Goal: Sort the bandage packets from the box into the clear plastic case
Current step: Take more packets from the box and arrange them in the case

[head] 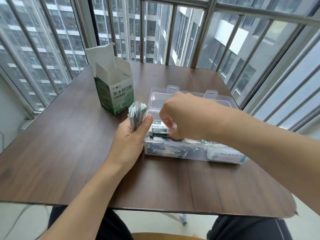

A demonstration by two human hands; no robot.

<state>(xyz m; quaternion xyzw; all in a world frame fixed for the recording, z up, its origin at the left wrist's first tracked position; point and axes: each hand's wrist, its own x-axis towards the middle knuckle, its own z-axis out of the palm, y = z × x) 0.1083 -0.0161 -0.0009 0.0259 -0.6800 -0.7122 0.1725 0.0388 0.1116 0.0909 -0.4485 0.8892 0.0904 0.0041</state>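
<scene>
Left hand [131, 134] gripping packet stack [137, 115] — right hand [180, 116] knuckles-up over clear case [194, 154].

Head view, looking down, close over table [69, 153].

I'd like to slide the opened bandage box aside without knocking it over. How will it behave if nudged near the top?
The bandage box stands tall and upright with its flaps open, so it would probably tip rather than slide. It looks like thin card and mostly emptied, with a stack of packets in the left hand, so likely very light. Pushing low should be safer.
</scene>
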